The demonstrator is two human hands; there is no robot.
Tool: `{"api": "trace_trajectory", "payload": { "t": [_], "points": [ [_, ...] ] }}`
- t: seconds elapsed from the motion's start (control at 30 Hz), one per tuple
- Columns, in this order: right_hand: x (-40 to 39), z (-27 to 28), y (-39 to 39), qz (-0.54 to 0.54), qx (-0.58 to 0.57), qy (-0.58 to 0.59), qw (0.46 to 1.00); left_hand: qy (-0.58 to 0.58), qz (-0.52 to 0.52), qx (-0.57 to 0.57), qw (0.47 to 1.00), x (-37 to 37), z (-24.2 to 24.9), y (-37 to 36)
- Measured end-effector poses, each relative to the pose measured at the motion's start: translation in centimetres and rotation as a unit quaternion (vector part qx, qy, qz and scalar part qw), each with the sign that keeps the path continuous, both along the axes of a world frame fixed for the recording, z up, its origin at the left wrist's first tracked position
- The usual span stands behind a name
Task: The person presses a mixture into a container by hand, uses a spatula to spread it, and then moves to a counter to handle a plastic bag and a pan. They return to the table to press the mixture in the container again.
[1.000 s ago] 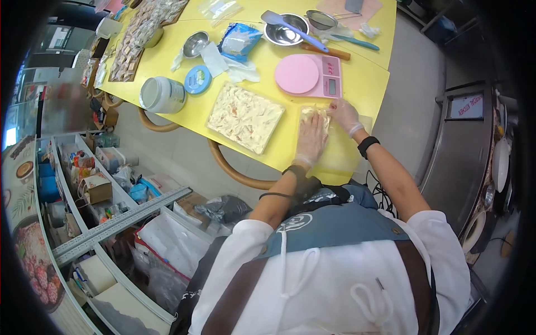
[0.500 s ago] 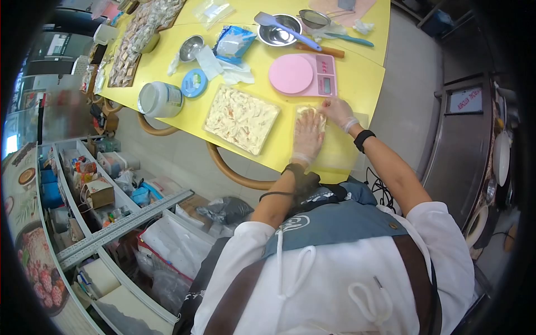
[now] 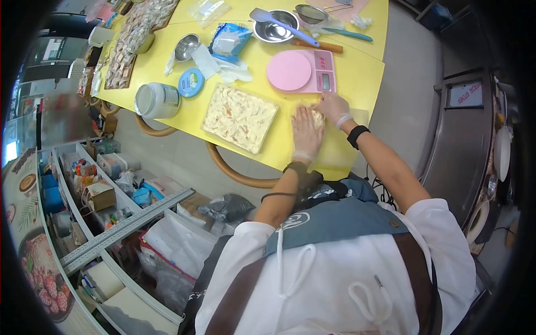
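My left hand (image 3: 306,134), in a clear glove, lies with its fingers stretched over a pale, lumpy piece (image 3: 317,119) on the yellow table (image 3: 357,72). At that piece's upper right edge is my right hand (image 3: 334,109), also gloved, its fingers bent together; whatever they pinch is too small to make out. A thin clear sheet (image 3: 357,124) lies beneath and to the right. Left of my hands sits a rectangular tray of creamy, chunky mixture (image 3: 240,118). The pink scale (image 3: 298,71) stands just beyond my hands.
A white tub (image 3: 158,100) and its blue lid (image 3: 191,82) are at the left. Farther back are a metal bowl (image 3: 275,29) with a blue spatula (image 3: 279,23), a blue packet (image 3: 230,42) and a strainer (image 3: 311,14). A curved wooden chair (image 3: 229,170) sits below the table edge.
My left hand has shifted slightly down and its fingers are closer together, showing more of the piece at its right. My right hand has moved slightly up and left.
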State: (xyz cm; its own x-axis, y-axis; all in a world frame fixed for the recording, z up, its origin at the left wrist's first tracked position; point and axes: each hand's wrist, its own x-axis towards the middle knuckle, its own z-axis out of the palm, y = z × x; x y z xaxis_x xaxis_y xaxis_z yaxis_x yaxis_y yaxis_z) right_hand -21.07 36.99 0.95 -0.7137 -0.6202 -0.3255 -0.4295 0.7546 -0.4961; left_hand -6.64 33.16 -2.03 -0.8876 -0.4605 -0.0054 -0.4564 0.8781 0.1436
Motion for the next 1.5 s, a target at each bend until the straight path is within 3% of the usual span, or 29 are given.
{"api": "trace_trajectory", "payload": {
  "t": [0.17, 0.27, 0.3, 0.4, 0.47, 0.57, 0.67, 0.77, 0.87, 1.0, 1.07, 1.1, 1.17, 1.23, 1.27, 1.37, 1.5],
  "points": [
    [0.0, 0.6, -0.4, 0.021, 0.012, -0.025, 0.999, 0.061, -0.002, 0.052, 0.997, 0.1, -0.1, -0.7],
    [1.4, -0.8, 1.1, -0.036, -0.219, 0.081, 0.972, 0.173, -0.023, 0.18, 0.968, 1.0, -1.0, -2.5],
    [2.2, -0.4, 2.1, -0.039, -0.219, 0.072, 0.972, 0.213, -0.031, 0.239, 0.947, 1.4, -1.3, -3.0],
    [4.4, 0.0, 5.5, -0.081, -0.216, -0.002, 0.973, 0.227, -0.101, 0.183, 0.951, 1.7, -1.0, -2.9],
    [6.1, -2.6, 7.0, -0.153, -0.219, -0.116, 0.957, 0.128, -0.091, 0.16, 0.975, 0.7, 0.1, -2.6],
    [7.2, -2.1, 7.3, -0.071, -0.267, -0.023, 0.961, 0.054, -0.098, 0.07, 0.991, 0.0, -0.3, -2.2],
    [6.4, -1.7, 4.9, -0.075, -0.222, -0.11, 0.966, -0.015, -0.112, 0.011, 0.994, 0.1, 0.3, -1.8],
    [6.5, -2.1, 3.2, -0.065, -0.107, -0.122, 0.985, -0.045, -0.119, -0.029, 0.991, 0.0, 0.3, -1.9],
    [5.2, -7.1, 4.5, -0.088, -0.352, -0.28, 0.889, -0.003, -0.118, -0.018, 0.993, -0.1, -0.2, -1.7],
    [4.1, -3.6, 7.6, -0.193, -0.345, -0.369, 0.841, 0.04, -0.104, 0.077, 0.991, 0.2, 0.9, -2.4],
    [5.0, -5.3, 8.6, -0.244, -0.294, -0.423, 0.822, 0.209, -0.036, 0.231, 0.949, 0.7, 2.5, -3.3],
    [5.5, -5.1, 8.5, -0.236, -0.275, -0.408, 0.838, 0.29, -0.001, 0.304, 0.907, 1.1, 3.0, -3.8],
    [7.1, -3.9, 7.8, -0.217, -0.235, -0.377, 0.869, 0.267, -0.033, 0.273, 0.924, 2.4, 3.2, -4.2],
    [7.3, -5.5, 7.9, -0.001, -0.152, -0.154, 0.976, 0.194, -0.097, 0.248, 0.944, 3.5, 2.2, -3.6],
    [7.2, -6.4, 7.7, 0.109, -0.107, -0.032, 0.988, 0.134, -0.123, 0.182, 0.966, 3.8, 1.2, -2.9],
    [10.3, -3.9, 7.4, 0.052, -0.225, 0.015, 0.973, -0.03, -0.17, 0.033, 0.984, 4.5, 0.2, -1.2],
    [10.0, -1.3, 6.5, -0.026, -0.151, -0.103, 0.983, -0.026, -0.169, 0.014, 0.985, 4.0, 0.4, -1.4]
  ]
}}
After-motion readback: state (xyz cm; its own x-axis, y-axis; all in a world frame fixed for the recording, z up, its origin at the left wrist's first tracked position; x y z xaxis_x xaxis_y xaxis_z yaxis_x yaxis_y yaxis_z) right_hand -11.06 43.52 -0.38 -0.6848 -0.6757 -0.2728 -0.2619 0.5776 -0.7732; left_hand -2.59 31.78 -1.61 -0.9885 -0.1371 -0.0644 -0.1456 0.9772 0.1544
